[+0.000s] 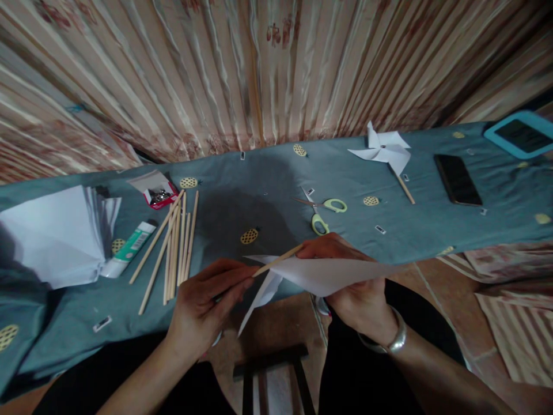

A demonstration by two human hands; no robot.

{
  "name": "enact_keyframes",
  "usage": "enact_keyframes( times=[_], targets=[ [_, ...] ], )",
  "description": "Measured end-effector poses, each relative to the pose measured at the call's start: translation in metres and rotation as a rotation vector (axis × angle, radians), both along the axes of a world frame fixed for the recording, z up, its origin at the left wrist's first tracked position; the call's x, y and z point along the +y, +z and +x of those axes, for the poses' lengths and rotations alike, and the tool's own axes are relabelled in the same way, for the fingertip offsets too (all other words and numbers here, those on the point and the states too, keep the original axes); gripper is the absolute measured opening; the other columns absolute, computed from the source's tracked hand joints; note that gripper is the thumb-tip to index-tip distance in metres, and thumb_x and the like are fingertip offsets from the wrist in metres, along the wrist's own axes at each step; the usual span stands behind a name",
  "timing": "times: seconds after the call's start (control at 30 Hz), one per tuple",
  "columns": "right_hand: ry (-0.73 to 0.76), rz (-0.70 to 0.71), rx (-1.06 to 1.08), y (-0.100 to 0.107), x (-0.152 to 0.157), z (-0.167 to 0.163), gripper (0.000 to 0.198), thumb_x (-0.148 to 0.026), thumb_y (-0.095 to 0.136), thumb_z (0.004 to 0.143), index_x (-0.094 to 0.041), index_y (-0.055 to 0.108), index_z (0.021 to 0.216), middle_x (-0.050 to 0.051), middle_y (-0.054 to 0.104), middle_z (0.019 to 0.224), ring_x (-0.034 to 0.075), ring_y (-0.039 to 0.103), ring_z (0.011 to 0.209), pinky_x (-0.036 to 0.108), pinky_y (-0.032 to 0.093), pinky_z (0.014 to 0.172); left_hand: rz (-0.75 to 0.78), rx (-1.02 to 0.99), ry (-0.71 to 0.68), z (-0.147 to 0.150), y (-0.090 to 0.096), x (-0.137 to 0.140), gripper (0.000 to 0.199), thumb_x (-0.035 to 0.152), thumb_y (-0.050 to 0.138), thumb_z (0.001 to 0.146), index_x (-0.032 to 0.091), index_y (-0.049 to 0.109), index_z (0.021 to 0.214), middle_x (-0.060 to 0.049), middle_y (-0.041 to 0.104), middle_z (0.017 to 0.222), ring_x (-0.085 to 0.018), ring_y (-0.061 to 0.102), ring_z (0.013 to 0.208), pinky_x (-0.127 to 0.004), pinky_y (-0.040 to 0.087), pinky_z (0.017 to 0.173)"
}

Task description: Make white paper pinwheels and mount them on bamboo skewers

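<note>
Between my hands, over the table's front edge, is a white paper pinwheel (332, 275) with a thin wooden stick (279, 260) lying across its back. My left hand (211, 297) pinches the stick's left end between thumb and fingers. My right hand (356, 294), with a silver bangle at the wrist, grips the pinwheel near the stick's other end; the paper hides part of its fingers. Beyond my hands lie scissors (319, 223) with light green handles, their blades apart. A finished-looking pinwheel on a stick (382, 151) lies farther back on the right.
On the left are a stack of white paper (56, 236), a glue tube (129, 251), several wooden sticks (173, 253) and a small red box of metal pins (159, 193). A phone (458, 178) and a blue-framed tablet (522, 134) lie right. Pleated curtains (242, 75) hang behind the table.
</note>
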State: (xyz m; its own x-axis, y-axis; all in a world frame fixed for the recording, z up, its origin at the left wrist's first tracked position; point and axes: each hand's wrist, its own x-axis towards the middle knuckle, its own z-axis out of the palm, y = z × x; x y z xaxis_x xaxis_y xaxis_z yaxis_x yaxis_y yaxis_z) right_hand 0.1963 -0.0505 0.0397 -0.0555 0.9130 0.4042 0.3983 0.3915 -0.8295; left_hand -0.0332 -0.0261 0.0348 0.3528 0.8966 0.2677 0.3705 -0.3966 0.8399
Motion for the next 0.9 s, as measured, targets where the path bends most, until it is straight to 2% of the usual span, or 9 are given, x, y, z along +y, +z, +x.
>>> enact_keyframes(
  times=[0.2,0.37,0.9],
  targets=[
    [0.013,0.031,-0.078,0.0045,-0.0011,-0.0001,0.025,-0.008,0.053,0.084,-0.023,0.066,0.1,0.003,0.073,0.091,0.02,0.067,0.086,0.036,0.056,0.075,-0.005,0.006,-0.008,-0.0001,0.0023,0.0013,0.018,0.018,0.06,0.089,0.023,0.078,0.092,-0.003,0.074,0.083,-0.012,0.071,0.07,-0.018,0.056,0.059],
    [0.059,0.082,-0.096,0.0067,-0.0012,0.0014,0.019,-0.016,0.056,0.088,-0.022,0.064,0.104,0.003,0.072,0.093,0.02,0.067,0.089,0.035,0.055,0.079,-0.048,0.004,-0.013,0.0,0.0029,0.0005,0.02,0.018,0.059,0.089,0.023,0.078,0.093,-0.002,0.073,0.082,-0.012,0.07,0.067,-0.017,0.054,0.055],
    [0.009,0.047,-0.062,0.0076,-0.0012,0.0,0.02,-0.013,0.053,0.087,-0.022,0.066,0.098,0.003,0.073,0.091,0.019,0.066,0.086,0.034,0.055,0.074,-0.06,-0.038,-0.013,0.0014,0.0027,-0.0014,0.024,0.012,0.061,0.086,0.025,0.078,0.097,0.0,0.072,0.082,-0.009,0.069,0.066,-0.013,0.053,0.056]
  ],
)
